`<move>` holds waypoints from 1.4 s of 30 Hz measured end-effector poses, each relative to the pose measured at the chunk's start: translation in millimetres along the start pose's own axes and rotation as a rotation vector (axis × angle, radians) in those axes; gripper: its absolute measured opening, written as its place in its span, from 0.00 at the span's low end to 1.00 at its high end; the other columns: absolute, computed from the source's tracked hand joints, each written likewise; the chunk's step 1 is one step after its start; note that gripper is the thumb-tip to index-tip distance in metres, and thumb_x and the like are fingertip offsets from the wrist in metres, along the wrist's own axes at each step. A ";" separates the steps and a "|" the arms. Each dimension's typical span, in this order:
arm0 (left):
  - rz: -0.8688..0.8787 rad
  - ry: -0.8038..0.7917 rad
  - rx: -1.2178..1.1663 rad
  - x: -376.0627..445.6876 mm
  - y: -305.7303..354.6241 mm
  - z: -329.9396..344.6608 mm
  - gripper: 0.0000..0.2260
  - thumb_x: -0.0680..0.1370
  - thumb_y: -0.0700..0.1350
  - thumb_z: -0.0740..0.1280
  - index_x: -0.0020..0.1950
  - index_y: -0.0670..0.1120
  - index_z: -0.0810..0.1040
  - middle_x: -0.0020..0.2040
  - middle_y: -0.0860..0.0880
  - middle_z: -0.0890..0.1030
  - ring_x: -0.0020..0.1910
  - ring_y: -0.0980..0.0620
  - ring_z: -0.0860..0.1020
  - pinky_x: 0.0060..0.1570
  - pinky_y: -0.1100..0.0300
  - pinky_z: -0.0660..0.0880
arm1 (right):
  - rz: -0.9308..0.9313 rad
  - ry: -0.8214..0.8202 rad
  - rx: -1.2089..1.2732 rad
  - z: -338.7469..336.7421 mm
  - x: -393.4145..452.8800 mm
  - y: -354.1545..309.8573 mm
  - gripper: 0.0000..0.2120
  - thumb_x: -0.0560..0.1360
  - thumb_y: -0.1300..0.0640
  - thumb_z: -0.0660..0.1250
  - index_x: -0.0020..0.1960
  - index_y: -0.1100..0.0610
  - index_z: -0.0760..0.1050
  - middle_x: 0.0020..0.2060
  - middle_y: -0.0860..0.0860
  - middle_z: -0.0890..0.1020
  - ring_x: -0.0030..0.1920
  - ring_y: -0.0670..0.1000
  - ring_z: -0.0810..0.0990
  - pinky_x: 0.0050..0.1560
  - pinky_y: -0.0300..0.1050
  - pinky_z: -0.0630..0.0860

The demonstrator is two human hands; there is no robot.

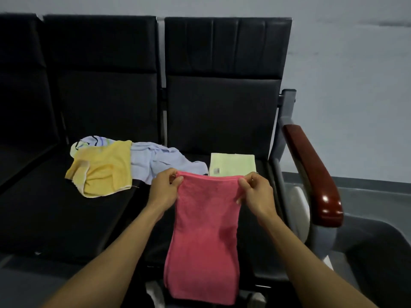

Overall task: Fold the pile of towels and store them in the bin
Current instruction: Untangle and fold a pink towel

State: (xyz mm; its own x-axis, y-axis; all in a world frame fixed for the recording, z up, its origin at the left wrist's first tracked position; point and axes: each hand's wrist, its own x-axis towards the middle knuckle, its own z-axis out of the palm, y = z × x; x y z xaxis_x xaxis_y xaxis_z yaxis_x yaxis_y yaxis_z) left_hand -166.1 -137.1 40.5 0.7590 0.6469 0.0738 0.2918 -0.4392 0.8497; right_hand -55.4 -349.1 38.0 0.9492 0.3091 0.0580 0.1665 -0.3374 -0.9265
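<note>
The left hand (165, 190) pinches the top left corner of the pink towel (204, 236), thumb and fingers closed on the doubled edge. The right hand (255, 192) pinches the top right corner the same way. Between them the towel hangs as a long narrow strip, its lower end falling past the front edge of the seat (66, 218).

At 11 o'clock from the hands lies the unfolded heap: a yellow towel (104, 170) on top, a pale blue towel (160, 161) just beside it, spreading toward the hands, and a striped white one (89, 141) showing behind. At 1 o'clock, just beyond the right hand, a folded pale green towel (233, 163) lies flat on the right-hand seat. At 3 o'clock stands a brown armrest (315, 174), and past it, at 4 o'clock, a grey bin (367, 230).
</note>
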 end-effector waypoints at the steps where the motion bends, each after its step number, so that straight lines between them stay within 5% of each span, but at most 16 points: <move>1: -0.018 -0.010 -0.015 6.3 -9.8 9.9 0.08 0.83 0.40 0.64 0.45 0.44 0.77 0.34 0.48 0.80 0.30 0.52 0.78 0.34 0.56 0.76 | 0.016 -0.017 0.019 5.7 8.4 10.2 0.09 0.81 0.59 0.64 0.41 0.57 0.74 0.29 0.56 0.83 0.29 0.54 0.84 0.35 0.45 0.75; 4: -0.086 -0.050 -0.122 12.0 -28.6 29.8 0.07 0.85 0.41 0.60 0.48 0.43 0.73 0.39 0.42 0.81 0.28 0.48 0.82 0.28 0.58 0.77 | 0.056 -0.069 0.065 16.1 21.8 30.8 0.09 0.82 0.59 0.63 0.43 0.58 0.72 0.32 0.59 0.84 0.30 0.57 0.85 0.33 0.45 0.74; 8: -0.128 -0.107 -0.172 28.7 -49.9 52.1 0.08 0.85 0.41 0.59 0.47 0.45 0.74 0.46 0.43 0.83 0.38 0.48 0.85 0.43 0.54 0.83 | 0.146 -0.109 0.130 29.2 43.6 64.1 0.09 0.82 0.59 0.63 0.44 0.59 0.74 0.36 0.59 0.85 0.35 0.59 0.86 0.43 0.59 0.83; 10: -0.130 -0.137 -0.197 36.7 -52.8 56.8 0.07 0.85 0.42 0.61 0.48 0.43 0.75 0.46 0.43 0.83 0.41 0.49 0.85 0.45 0.57 0.81 | 0.173 -0.105 0.173 35.3 53.3 70.1 0.09 0.82 0.58 0.64 0.44 0.60 0.75 0.36 0.57 0.85 0.37 0.58 0.86 0.45 0.57 0.82; 16: -0.168 -0.121 -0.271 53.8 -58.1 56.8 0.28 0.80 0.67 0.59 0.45 0.43 0.83 0.46 0.44 0.85 0.51 0.47 0.84 0.58 0.46 0.79 | 0.215 -0.035 0.221 45.9 72.5 65.1 0.21 0.80 0.42 0.62 0.38 0.56 0.79 0.35 0.50 0.84 0.38 0.51 0.82 0.48 0.52 0.80; 20: -0.132 -0.075 -0.349 54.2 -48.9 52.5 0.16 0.84 0.51 0.63 0.43 0.45 0.84 0.46 0.50 0.87 0.50 0.51 0.84 0.57 0.55 0.77 | 0.202 0.037 0.241 42.0 72.4 55.7 0.21 0.82 0.45 0.62 0.40 0.59 0.81 0.39 0.51 0.86 0.42 0.50 0.84 0.48 0.46 0.79; 23: -0.122 -0.068 -0.332 54.1 -51.7 51.7 0.07 0.81 0.42 0.69 0.45 0.42 0.84 0.43 0.49 0.87 0.46 0.53 0.84 0.52 0.59 0.77 | 0.196 -0.012 0.210 43.4 70.8 60.0 0.05 0.77 0.59 0.71 0.43 0.58 0.80 0.36 0.49 0.85 0.39 0.49 0.82 0.42 0.45 0.78; 25: -0.176 -0.080 -0.287 52.9 -58.1 52.8 0.03 0.77 0.38 0.72 0.45 0.43 0.83 0.42 0.48 0.86 0.43 0.54 0.84 0.48 0.62 0.76 | 0.256 -0.077 0.151 46.4 69.8 72.1 0.09 0.73 0.68 0.73 0.43 0.55 0.79 0.38 0.51 0.81 0.37 0.50 0.79 0.39 0.46 0.76; 30: -0.258 -0.224 0.019 42.0 -76.2 56.9 0.15 0.74 0.34 0.73 0.57 0.48 0.78 0.52 0.52 0.80 0.49 0.55 0.80 0.44 0.65 0.74 | 0.322 -0.329 -0.126 48.6 62.2 93.0 0.19 0.69 0.72 0.73 0.52 0.52 0.76 0.47 0.57 0.79 0.37 0.54 0.81 0.34 0.47 0.80; 33: -0.301 -0.341 0.114 36.5 -84.3 54.2 0.22 0.73 0.37 0.75 0.63 0.51 0.72 0.54 0.49 0.78 0.46 0.54 0.79 0.42 0.60 0.78 | 0.307 -0.442 -0.291 46.2 56.7 95.8 0.22 0.68 0.68 0.75 0.55 0.50 0.75 0.47 0.56 0.80 0.42 0.53 0.81 0.40 0.46 0.80; 38: -0.344 -0.457 0.075 34.0 -88.4 50.8 0.25 0.73 0.35 0.75 0.63 0.56 0.73 0.46 0.50 0.78 0.42 0.53 0.79 0.43 0.59 0.78 | 0.273 -0.413 -0.255 47.8 51.9 99.7 0.11 0.73 0.58 0.76 0.53 0.53 0.77 0.36 0.48 0.76 0.33 0.44 0.75 0.28 0.29 0.68; 42: -0.291 -0.526 0.036 34.6 -86.5 52.2 0.27 0.72 0.32 0.74 0.63 0.58 0.77 0.61 0.53 0.77 0.56 0.54 0.78 0.56 0.60 0.78 | 0.233 -0.425 -0.237 51.9 52.3 97.1 0.16 0.73 0.69 0.71 0.56 0.52 0.81 0.41 0.50 0.77 0.34 0.39 0.78 0.35 0.29 0.71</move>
State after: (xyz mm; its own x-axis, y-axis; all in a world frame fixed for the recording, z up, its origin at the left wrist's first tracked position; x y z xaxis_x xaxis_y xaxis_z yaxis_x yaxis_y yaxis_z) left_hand -134.7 -109.2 -57.7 0.8283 0.3526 -0.4355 0.5436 -0.3173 0.7770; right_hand -3.4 -319.6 -68.2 0.7848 0.5180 -0.3403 0.0664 -0.6162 -0.7848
